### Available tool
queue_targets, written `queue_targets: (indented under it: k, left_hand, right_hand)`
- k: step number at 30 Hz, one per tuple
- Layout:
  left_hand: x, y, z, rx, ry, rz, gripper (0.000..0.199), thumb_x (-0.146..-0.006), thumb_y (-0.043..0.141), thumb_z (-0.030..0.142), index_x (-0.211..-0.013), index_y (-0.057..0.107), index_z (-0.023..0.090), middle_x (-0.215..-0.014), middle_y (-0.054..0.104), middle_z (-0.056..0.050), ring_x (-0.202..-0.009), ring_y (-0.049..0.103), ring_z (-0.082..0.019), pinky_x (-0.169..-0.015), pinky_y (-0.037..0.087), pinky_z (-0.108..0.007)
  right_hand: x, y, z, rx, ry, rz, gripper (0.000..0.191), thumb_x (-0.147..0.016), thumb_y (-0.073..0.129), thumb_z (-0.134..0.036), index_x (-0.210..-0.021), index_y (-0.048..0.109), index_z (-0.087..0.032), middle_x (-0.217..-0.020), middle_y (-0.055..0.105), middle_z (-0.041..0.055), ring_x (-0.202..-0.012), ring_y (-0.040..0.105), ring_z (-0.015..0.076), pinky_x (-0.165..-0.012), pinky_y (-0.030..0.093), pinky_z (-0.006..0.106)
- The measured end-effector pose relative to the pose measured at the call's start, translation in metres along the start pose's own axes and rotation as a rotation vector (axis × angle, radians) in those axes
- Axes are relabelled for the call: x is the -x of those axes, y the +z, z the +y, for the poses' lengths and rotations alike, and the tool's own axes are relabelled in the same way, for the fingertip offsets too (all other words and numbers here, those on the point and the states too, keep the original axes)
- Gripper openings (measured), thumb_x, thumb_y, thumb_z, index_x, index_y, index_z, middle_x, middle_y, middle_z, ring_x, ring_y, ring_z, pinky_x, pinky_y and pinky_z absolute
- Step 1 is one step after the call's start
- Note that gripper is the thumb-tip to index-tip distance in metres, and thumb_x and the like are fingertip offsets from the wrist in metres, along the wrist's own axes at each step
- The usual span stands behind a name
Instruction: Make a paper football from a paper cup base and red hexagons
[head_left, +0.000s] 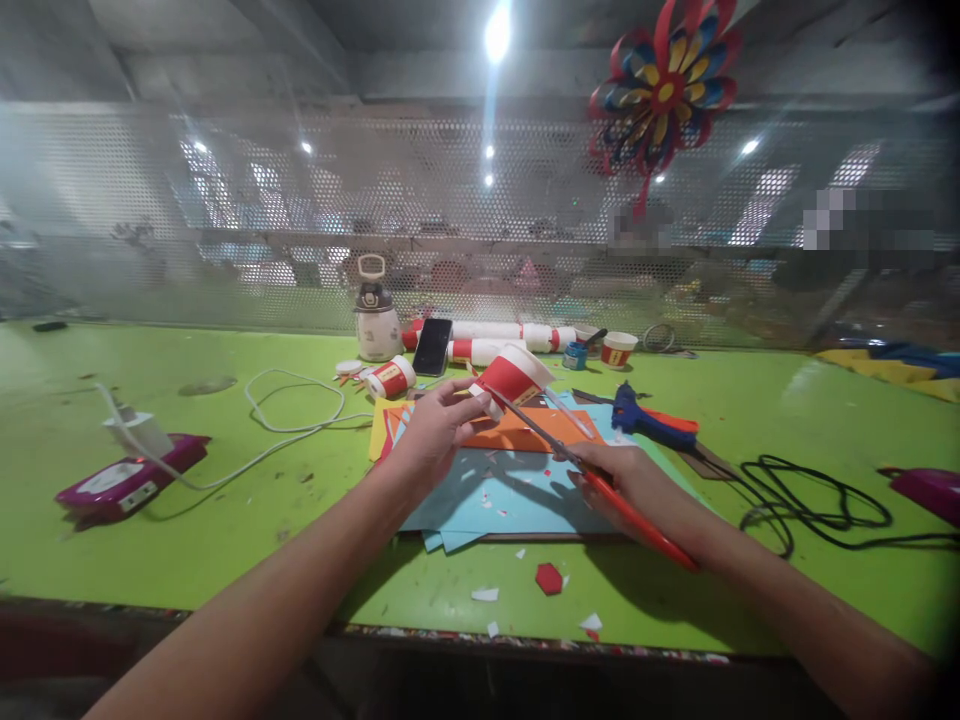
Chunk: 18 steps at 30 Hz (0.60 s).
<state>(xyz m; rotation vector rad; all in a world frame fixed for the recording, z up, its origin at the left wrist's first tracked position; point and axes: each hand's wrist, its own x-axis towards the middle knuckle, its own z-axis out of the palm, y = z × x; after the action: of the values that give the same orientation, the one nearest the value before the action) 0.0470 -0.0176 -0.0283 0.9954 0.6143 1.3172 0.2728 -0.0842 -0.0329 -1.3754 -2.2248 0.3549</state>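
A red and white paper cup [517,375] is tilted in my left hand [448,415], whose fingers grip its lower end. My right hand [626,480] is closed on red-handled scissors [611,490], their blades reaching up to the cup's base. Beneath both hands lie light blue sheets [517,490] and an orange sheet [525,430], with small paper scraps on them. Near the table's front edge is a red hexagonal piece [549,578] among white scraps.
Behind stand a bottle [377,325], a phone [433,347], white-and-red rolls, a blue jar [575,355] and another cup [618,350]. A blue glue gun [652,420] with black cable lies right; a purple power strip [135,480] with white cable lies left.
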Motion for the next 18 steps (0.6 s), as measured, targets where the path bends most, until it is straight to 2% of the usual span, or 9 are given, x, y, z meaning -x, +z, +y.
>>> queue_targets:
  k: [5,10,18]
  left_hand:
    - [0.0003,0.0001,0.0012,0.004,0.008,-0.008,0.031,-0.066,0.077,0.015,-0.094,0.064,0.01,-0.09,0.069,-0.011,-0.079,0.065,-0.019,-0.079,0.052,-0.036]
    - [-0.0016,-0.001,0.0017,-0.006,-0.009,-0.034,0.02,-0.068,0.076,0.021,-0.081,0.069,0.008,-0.091,0.07,-0.014,-0.083,0.064,-0.021,-0.081,0.051,-0.035]
    - [-0.0022,-0.0016,-0.0009,-0.058,0.038,-0.032,0.028,-0.065,0.079,0.021,-0.089,0.071,0.008,-0.092,0.07,-0.013,-0.081,0.064,-0.02,-0.078,0.051,-0.035]
  right_hand:
    - [0.0012,-0.001,-0.0024,0.007,0.014,-0.002,0.026,-0.08,0.043,-0.015,-0.085,0.069,-0.018,-0.073,0.067,0.0012,-0.064,0.057,0.019,-0.059,0.04,0.026]
    - [-0.0008,-0.0001,-0.0031,0.018,0.001,-0.002,0.027,-0.078,0.044,-0.014,-0.089,0.068,-0.017,-0.073,0.067,0.0016,-0.065,0.057,0.0194,-0.06,0.04,0.027]
    - [-0.0016,0.0002,0.0011,0.019,0.003,-0.021,0.023,-0.085,0.043,-0.021,-0.081,0.065,-0.018,-0.071,0.064,0.0012,-0.064,0.055,0.0183,-0.058,0.039,0.026]
